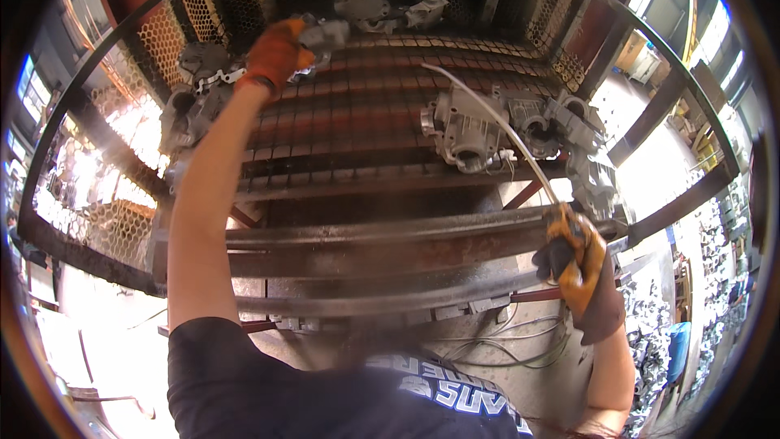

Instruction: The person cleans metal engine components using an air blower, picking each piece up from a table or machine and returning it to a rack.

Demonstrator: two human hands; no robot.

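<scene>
My left hand (pixel 276 54), in an orange glove, reaches to the far left of the mesh-floored rack (pixel 349 114). Its fingers close on a grey metal casting (pixel 327 35), slightly blurred by motion. In a yellow and brown glove, my right hand (pixel 575 260) grips a wand with a long, thin, bent metal tube (pixel 504 122) at the near right. The tube slants up and left, passing in front of a large grey machined casting (pixel 465 128). Most of the wand's handle is hidden by the glove.
More castings stand at the back (pixel 363 2), along the left side (pixel 203 110) and on the right (pixel 591 171). A dark metal frame (pixel 674 65) and perforated panels (pixel 160 39) surround the rack. Hoses (pixel 520 345) lie on the floor below. Metal parts (pixel 650 317) are heaped at right.
</scene>
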